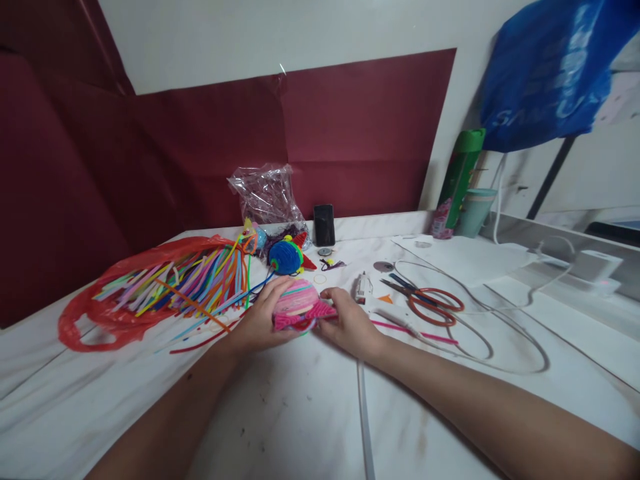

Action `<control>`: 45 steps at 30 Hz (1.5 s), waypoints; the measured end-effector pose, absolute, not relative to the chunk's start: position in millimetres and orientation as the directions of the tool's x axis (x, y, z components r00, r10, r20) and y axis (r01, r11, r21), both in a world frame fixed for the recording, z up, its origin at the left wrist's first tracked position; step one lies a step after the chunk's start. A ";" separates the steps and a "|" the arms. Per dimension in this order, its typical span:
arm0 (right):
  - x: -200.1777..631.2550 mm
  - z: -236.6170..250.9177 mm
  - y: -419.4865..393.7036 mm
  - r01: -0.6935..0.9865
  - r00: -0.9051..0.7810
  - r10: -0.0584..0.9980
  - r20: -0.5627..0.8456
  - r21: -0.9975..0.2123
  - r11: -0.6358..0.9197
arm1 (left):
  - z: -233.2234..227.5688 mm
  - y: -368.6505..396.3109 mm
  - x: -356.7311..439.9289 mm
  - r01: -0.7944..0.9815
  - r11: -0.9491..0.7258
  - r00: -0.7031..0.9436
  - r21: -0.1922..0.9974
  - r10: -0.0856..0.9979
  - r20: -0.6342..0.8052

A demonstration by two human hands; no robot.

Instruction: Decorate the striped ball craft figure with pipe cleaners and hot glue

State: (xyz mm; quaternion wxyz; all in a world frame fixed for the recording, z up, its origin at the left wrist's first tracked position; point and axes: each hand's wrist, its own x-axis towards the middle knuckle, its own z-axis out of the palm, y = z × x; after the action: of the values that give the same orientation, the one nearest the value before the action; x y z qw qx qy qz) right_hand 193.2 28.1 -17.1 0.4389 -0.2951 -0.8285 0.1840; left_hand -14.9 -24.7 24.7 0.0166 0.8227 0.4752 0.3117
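Note:
Between my two hands is a pink striped ball (296, 297), wrapped in pipe cleaners or yarn, with a bright pink piece (320, 312) along its lower right side. My left hand (260, 319) curls round the ball's left side. On the other side, the thumb and fingers of my right hand (350, 323) pinch the end of the pink piece. Just behind them sits a blue ball figure (285, 257) with red, green and yellow parts. A white glue gun (365, 288) lies right of my right hand, beside orange-handled scissors (435, 303).
Many coloured pipe cleaners (190, 280) lie on a red plastic bag (95, 333) at left. A clear plastic bag (267, 193) and a phone (324, 225) stand at the back. White cable (540, 347) loops across the right side. A green can (465, 173) stands by a cup (477, 210).

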 end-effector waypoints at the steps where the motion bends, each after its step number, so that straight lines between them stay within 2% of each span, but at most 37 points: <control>1: 194.7 -14.5 27.9 0.320 -0.447 0.598 0.665 -0.505 0.801 | 24.2 -24.4 -14.8 0.772 -0.551 0.354 0.318 0.787 0.505; 4: 199.9 -5.6 25.9 0.260 -0.487 0.420 0.766 -0.332 0.907 | 21.5 -22.8 -15.5 0.792 -0.524 0.324 0.312 0.795 0.514; 6: 202.4 -1.1 23.3 0.269 -0.513 0.356 0.781 -0.247 0.931 | 19.8 -21.7 -15.9 0.811 -0.495 0.293 0.313 0.806 0.514; 10: 202.6 0.6 18.8 0.356 -0.585 0.346 0.733 -0.151 0.922 | 19.1 -21.1 -13.5 0.826 -0.478 0.264 0.297 0.795 0.547; 15: 200.0 -1.6 17.9 0.419 -0.624 0.372 0.687 -0.108 0.902 | 20.0 -21.8 -10.2 0.835 -0.494 0.294 0.240 0.771 0.565; 19: 199.2 -2.2 17.6 0.417 -0.637 0.380 0.671 -0.114 0.902 | 17.4 -20.2 -11.0 0.839 -0.509 0.323 0.194 0.752 0.574; 23: 198.6 -5.0 19.1 0.396 -0.633 0.409 0.657 -0.180 0.901 | 14.3 -18.1 -10.7 0.831 -0.532 0.352 0.165 0.731 0.585; 27: 196.9 -12.4 23.6 0.355 -0.600 0.441 0.667 -0.273 0.894 | 14.2 -18.3 -9.1 0.823 -0.533 0.327 0.196 0.728 0.603; 32: 194.0 -16.7 24.6 0.296 -0.583 0.443 0.681 -0.330 0.896 | 16.0 -18.8 -9.9 0.817 -0.527 0.318 0.234 0.751 0.579; 38: 195.1 -5.5 23.8 0.200 -0.408 0.539 0.737 -0.503 0.840 | 14.8 -16.9 -15.3 0.813 -0.546 0.350 0.202 0.736 0.579; 41: 198.3 -1.9 26.4 0.221 -0.361 0.529 0.768 -0.481 0.848 | 15.4 -17.0 -16.5 0.807 -0.553 0.360 0.207 0.738 0.571; 45: 199.6 -2.0 24.3 0.260 -0.439 0.416 0.796 -0.330 0.907 | 14.8 -16.6 -17.1 0.812 -0.552 0.372 0.191 0.740 0.561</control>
State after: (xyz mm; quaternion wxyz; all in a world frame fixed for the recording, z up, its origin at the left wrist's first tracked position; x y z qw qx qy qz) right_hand 199.6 24.3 -2.0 0.4903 -0.2001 -0.8445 0.0793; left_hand -17.1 -16.6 14.8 -0.0585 0.8261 0.4695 0.3061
